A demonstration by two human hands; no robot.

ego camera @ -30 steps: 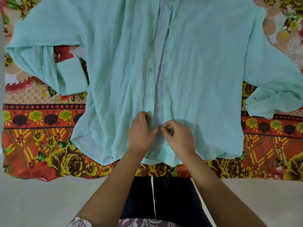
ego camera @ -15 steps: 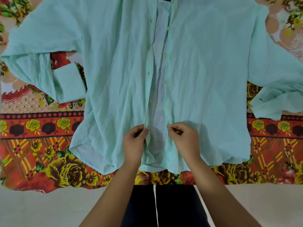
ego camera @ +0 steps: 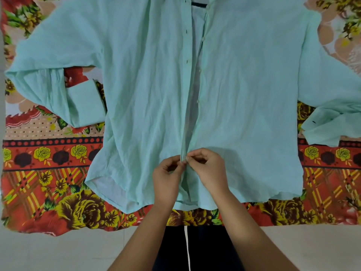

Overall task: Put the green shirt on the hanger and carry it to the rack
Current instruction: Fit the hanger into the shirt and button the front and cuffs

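The green shirt [ego camera: 244, 90] lies front-up and spread out on a floral bedspread, sleeves folded inward at both sides. Its front is unbuttoned above my hands, showing a pale gap along the placket. A dark bit of the hanger [ego camera: 198, 4] shows at the collar opening at the top edge. My left hand [ego camera: 168, 173] pinches the left front edge near the hem. My right hand [ego camera: 207, 169] pinches the right front edge, fingertips meeting those of the left hand.
The red and yellow floral bedspread [ego camera: 48, 182] covers the surface under the shirt, its near edge running across the lower part of the view. Below it is pale floor [ego camera: 58, 253]. My dark trousers with a white drawstring [ego camera: 187, 249] show between my forearms.
My hands had pulled the two front edges slightly apart half a second ago. Now they have drawn the edges back together low on the placket. The view has shifted a little down the shirt.
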